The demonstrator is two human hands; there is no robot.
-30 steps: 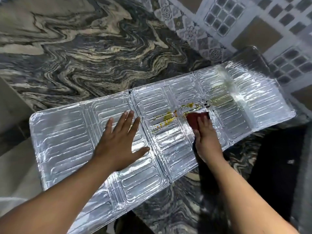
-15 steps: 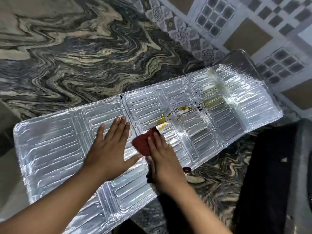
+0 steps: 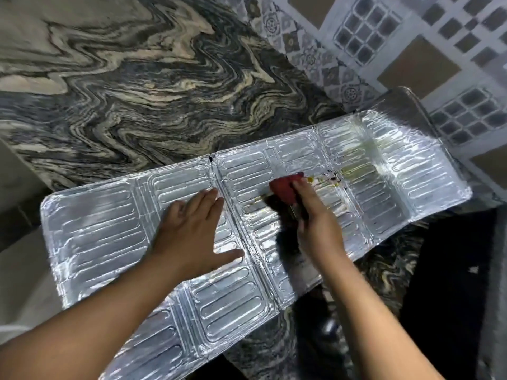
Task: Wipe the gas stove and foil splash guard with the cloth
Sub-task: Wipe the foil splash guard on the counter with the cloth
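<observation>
Foil splash guard [image 3: 104, 229] overhangs counter edge [image 3: 274, 355]; left hand [image 3: 192, 237] flat.

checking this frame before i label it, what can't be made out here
Head view, the only one:
- Cloth: mostly hidden under the right hand, so its full size is unknown.
- Foil guard: near corner cut off by the bottom edge; part covered by the left hand.
- Yellow stains: blurred, extent unclear.
- Gas stove: not identifiable; only a dark area at right.
</observation>
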